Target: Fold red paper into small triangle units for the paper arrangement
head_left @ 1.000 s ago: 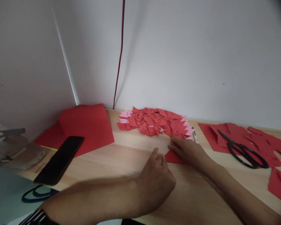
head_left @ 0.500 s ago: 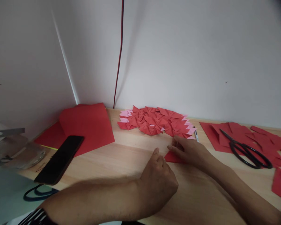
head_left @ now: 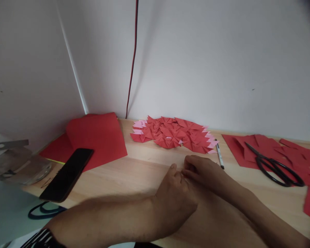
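Note:
My left hand (head_left: 174,199) is closed at the middle of the wooden table (head_left: 105,182), its thumb pointing up. Against its fingertips rests my right hand (head_left: 206,170), its fingers curled. Whatever the two hands pinch between them is hidden; no red paper shows there. Behind them lies a group of folded red paper pieces (head_left: 170,132) with pink pieces at both ends. A marker pen (head_left: 220,155) lies just right of the group.
Large red sheets (head_left: 100,137) lie at the left, with a black phone (head_left: 67,175) over their edge. Black scissors (head_left: 276,168) rest on red paper (head_left: 260,148) at the right. A clear container (head_left: 31,168) and blue handles (head_left: 45,210) are at far left.
My right hand has moved left and down to meet my left hand. The small red paper that showed under it is out of sight, and the pen is now uncovered.

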